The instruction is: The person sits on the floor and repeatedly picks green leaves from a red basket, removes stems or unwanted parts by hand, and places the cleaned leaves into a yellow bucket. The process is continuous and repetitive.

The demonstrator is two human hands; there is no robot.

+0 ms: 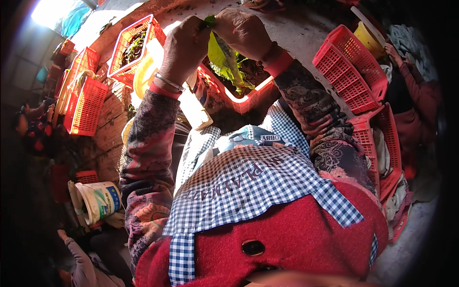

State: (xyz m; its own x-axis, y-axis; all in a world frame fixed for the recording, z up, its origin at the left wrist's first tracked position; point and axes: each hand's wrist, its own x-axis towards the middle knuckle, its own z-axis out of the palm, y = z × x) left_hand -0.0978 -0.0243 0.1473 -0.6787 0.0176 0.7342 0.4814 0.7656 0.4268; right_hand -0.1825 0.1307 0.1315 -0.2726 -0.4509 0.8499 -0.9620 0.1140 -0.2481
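Observation:
At the top of the head view my left hand and my right hand are close together, knuckles up. Both pinch the upper end of a large green leaf, and a bit of green shows between the fingers. The long blade hangs from them over a red plastic crate with dark leafy matter inside. My fingertips are mostly hidden behind the hands. A blue-and-white checked apron covers my lap and front. A pale wooden block or board end stands beside my left forearm.
Another red crate at upper left holds leaves, next to a yellowish round container. Stacked red crates stand on the right. A white bucket lies tilted at left. Other people sit nearby, one arm visible at right.

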